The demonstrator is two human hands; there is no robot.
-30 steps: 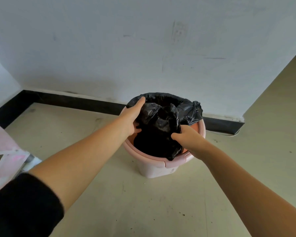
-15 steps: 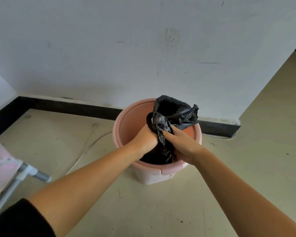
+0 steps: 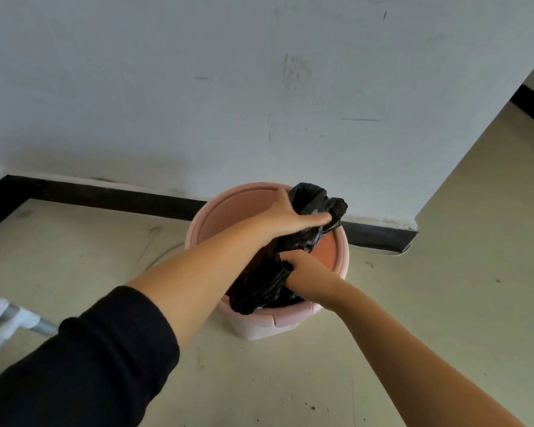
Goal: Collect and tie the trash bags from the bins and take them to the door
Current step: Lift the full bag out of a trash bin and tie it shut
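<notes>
Trash bag (image 3: 265, 282): thin, limp, slippery film, likely light. Left hand (image 3: 293, 215), right hand (image 3: 302, 272) clamped on gathered neck, best hold, over bin (image 3: 259, 322).

A plain room indoors, likely a home: scuffed white wall (image 3: 198, 87), black skirting board (image 3: 105, 192), pale bare floor (image 3: 444, 303), a pink plastic bin (image 3: 259, 328) in the corner.

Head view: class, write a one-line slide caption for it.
Both hands, left and right, grip a black trash bag gathered over a pink bin.
</notes>
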